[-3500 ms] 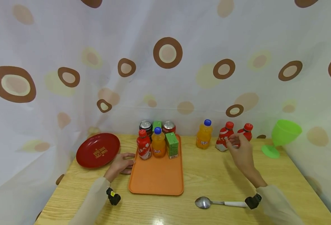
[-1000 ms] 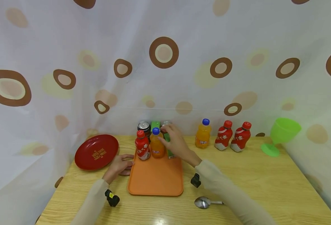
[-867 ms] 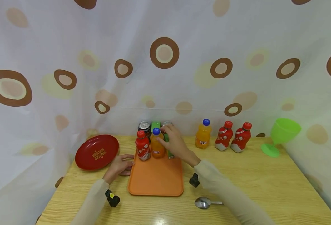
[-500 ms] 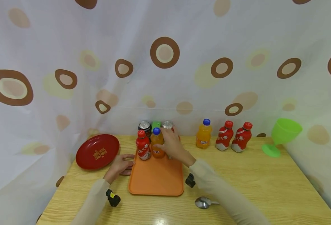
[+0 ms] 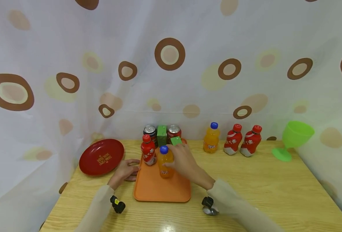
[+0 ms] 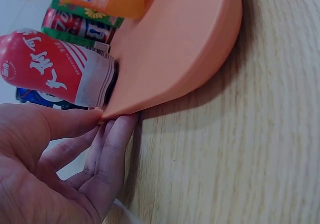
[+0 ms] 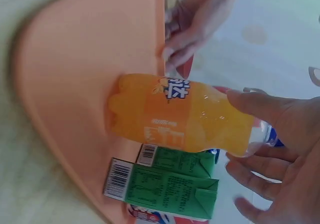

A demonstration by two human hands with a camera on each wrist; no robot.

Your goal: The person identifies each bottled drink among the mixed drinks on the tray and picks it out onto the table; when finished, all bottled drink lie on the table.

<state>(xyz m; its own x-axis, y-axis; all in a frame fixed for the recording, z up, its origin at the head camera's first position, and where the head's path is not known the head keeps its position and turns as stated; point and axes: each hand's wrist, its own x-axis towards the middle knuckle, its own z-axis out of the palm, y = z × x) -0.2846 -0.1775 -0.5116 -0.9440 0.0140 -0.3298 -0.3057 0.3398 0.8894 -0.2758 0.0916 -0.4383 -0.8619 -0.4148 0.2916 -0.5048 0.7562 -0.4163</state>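
Note:
My right hand (image 5: 186, 164) grips an orange soda bottle (image 5: 165, 167) with a blue cap, thumb and fingers round its upper part. In the right wrist view the bottle stands over the orange tray (image 7: 75, 59); I cannot tell whether its base touches. My left hand (image 5: 125, 170) pinches the tray's left rim, thumb on top and fingers against the outside, as the left wrist view shows. On the tray stand a red-and-white bottle (image 5: 148, 151), two green drink cartons (image 7: 165, 191), a dark can (image 5: 150, 130) and a red can (image 5: 174, 130). The right hand partly hides the front carton.
Left of the tray lies a red plate (image 5: 101, 157). To its right stand another orange soda bottle (image 5: 211, 139), two red-and-white bottles (image 5: 233, 140) and a green goblet (image 5: 297, 135). A spoon (image 5: 210, 211) lies at the front, mostly under the right sleeve.
My right hand came from the red bottles at right to the orange soda bottle, took hold of it and moved it towards the tray's front. The left hand stays at the rim.

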